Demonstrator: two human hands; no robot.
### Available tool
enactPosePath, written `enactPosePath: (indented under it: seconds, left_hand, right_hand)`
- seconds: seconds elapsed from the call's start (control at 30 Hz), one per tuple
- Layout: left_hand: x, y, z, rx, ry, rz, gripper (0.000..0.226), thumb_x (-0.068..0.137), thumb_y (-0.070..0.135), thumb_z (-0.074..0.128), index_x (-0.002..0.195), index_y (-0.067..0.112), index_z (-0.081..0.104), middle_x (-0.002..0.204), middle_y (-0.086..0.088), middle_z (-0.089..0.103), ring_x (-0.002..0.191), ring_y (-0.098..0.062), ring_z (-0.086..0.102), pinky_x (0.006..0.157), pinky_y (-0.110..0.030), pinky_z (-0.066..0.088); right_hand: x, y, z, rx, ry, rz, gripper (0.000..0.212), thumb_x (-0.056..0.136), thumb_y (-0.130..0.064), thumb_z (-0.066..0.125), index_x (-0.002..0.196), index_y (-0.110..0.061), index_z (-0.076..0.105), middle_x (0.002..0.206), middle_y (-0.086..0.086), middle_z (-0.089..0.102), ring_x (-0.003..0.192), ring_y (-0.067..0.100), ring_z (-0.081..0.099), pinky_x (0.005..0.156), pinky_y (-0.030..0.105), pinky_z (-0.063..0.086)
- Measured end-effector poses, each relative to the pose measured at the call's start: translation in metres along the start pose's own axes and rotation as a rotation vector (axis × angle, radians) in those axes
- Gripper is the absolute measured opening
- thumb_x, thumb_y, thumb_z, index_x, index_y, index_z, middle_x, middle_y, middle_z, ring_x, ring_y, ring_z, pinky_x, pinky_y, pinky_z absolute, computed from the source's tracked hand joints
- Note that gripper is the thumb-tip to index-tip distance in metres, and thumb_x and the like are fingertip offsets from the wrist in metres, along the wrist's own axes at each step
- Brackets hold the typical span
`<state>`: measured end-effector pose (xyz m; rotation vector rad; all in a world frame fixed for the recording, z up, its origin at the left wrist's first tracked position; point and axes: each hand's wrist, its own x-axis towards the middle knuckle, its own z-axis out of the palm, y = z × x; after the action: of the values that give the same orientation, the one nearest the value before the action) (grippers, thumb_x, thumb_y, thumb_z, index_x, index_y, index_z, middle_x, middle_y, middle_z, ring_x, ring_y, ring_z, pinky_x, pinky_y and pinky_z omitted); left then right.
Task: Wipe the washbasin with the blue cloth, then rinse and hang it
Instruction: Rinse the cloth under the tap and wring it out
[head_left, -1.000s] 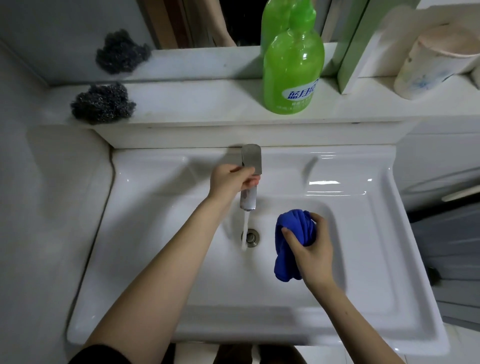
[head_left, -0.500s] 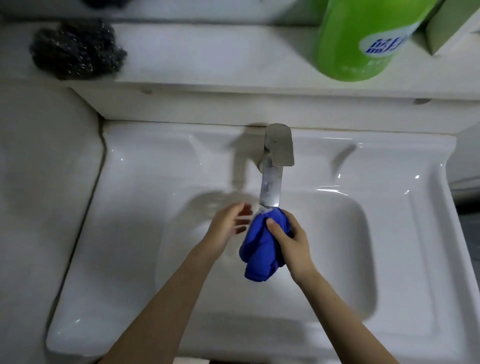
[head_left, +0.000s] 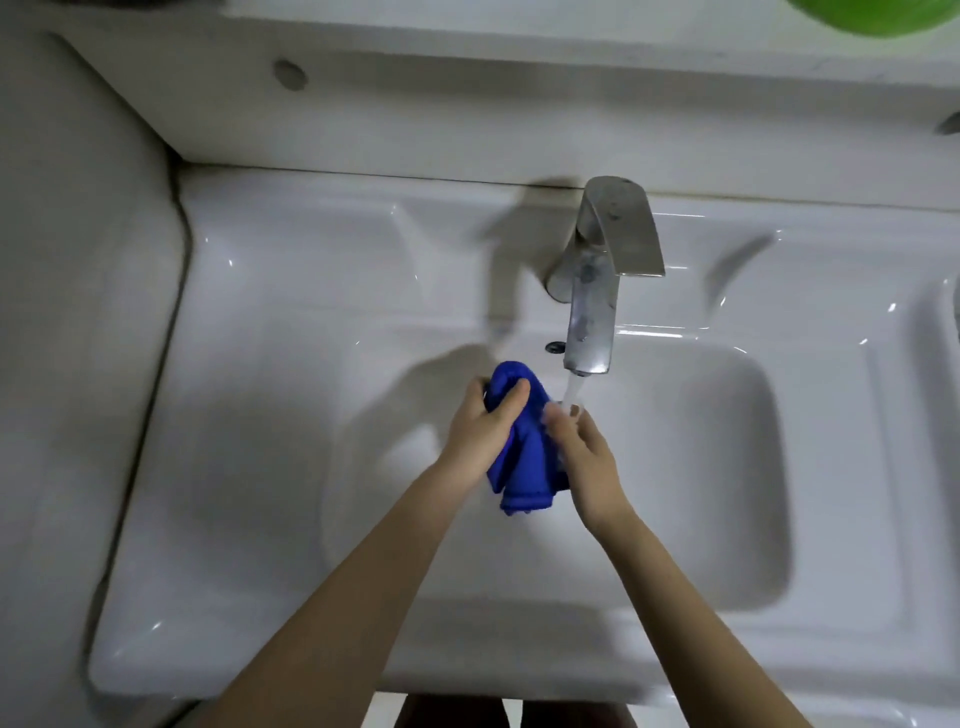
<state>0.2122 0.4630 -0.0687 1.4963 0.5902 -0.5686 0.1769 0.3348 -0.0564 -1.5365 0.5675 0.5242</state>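
The blue cloth (head_left: 524, 457) hangs bunched up over the bowl of the white washbasin (head_left: 291, 426), just left of the metal tap (head_left: 597, 280). My left hand (head_left: 480, 428) grips its upper part, with the thumb pressed over the top. My right hand (head_left: 587, 457) presses against the cloth's right side, and its fingertips are under the stream of water (head_left: 573, 391) that runs from the spout. The lower end of the cloth dangles free between my wrists.
A white shelf (head_left: 519, 104) runs along the back above the basin, with the bottom of a green bottle (head_left: 872, 15) at the top right. A grey wall (head_left: 67, 312) bounds the left side. The overflow hole (head_left: 556, 347) sits behind the cloth.
My left hand has closed on the cloth, which was held only by the right hand before. The cloth shifted left of the spout, and the view moved closer and down.
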Motion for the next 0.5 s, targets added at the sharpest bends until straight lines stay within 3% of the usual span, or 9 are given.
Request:
enactPosePath:
  seconds: [0.07,0.17,0.27,0.37,0.4,0.5]
  left_hand:
    - [-0.002,0.003,0.002,0.010,-0.062,-0.020,0.041,0.082,0.052,0.060,0.106,0.018,0.057,0.106,-0.005,0.068,0.099,-0.022,0.067,0.093,-0.043,0.054]
    - [-0.002,0.011,-0.008,0.114,-0.123,0.027,0.025,0.091,0.038,0.060,0.103,0.017,0.065,0.100,-0.004,0.072,0.093,-0.021,0.068,0.084,-0.035,0.055]
    - [0.006,0.019,-0.030,0.201,-0.097,0.016,0.019,0.089,0.035,0.064,0.093,0.018,0.071,0.093,-0.005,0.075,0.091,-0.024,0.070,0.083,-0.039,0.055]
    - [0.010,0.023,-0.046,0.242,-0.171,-0.066,0.022,0.088,0.038,0.064,0.094,0.019,0.073,0.092,-0.003,0.077,0.092,-0.024,0.072,0.088,-0.040,0.056]
    - [0.010,0.023,-0.048,0.246,-0.210,-0.099,0.027,0.090,0.042,0.062,0.098,0.020,0.073,0.094,-0.002,0.077,0.093,-0.023,0.072,0.089,-0.039,0.056]
    - [0.009,0.013,-0.045,0.157,-0.316,-0.153,0.043,0.094,0.056,0.046,0.112,0.024,0.068,0.106,0.000,0.075,0.101,-0.017,0.070,0.095,-0.035,0.051]
  right_hand:
    - [-0.011,-0.002,0.004,0.057,-0.120,0.011,0.021,0.095,-0.028,0.061,0.105,-0.010,0.055,0.083,-0.002,0.070,0.076,0.009,0.069,0.065,0.022,0.054]
    - [-0.010,-0.004,-0.007,0.084,-0.216,-0.004,0.026,0.094,-0.013,0.063,0.119,-0.007,0.058,0.104,0.015,0.072,0.093,0.026,0.071,0.074,0.031,0.056]
    - [0.002,-0.005,-0.032,-0.044,-0.180,-0.024,0.018,0.096,-0.011,0.055,0.113,-0.013,0.060,0.106,0.015,0.069,0.092,0.027,0.068,0.076,0.033,0.057]
    - [0.012,-0.015,-0.061,-0.039,-0.197,0.010,0.020,0.096,-0.011,0.056,0.115,-0.014,0.060,0.110,0.022,0.065,0.093,0.037,0.066,0.087,0.057,0.055]
    - [0.013,-0.020,-0.067,0.006,-0.236,0.025,0.022,0.097,-0.012,0.056,0.118,-0.012,0.060,0.111,0.021,0.066,0.094,0.037,0.066,0.086,0.056,0.056]
    - [0.012,-0.033,-0.071,0.166,-0.350,0.091,0.029,0.097,-0.022,0.053,0.122,-0.009,0.060,0.108,0.014,0.069,0.092,0.026,0.067,0.074,0.039,0.058]
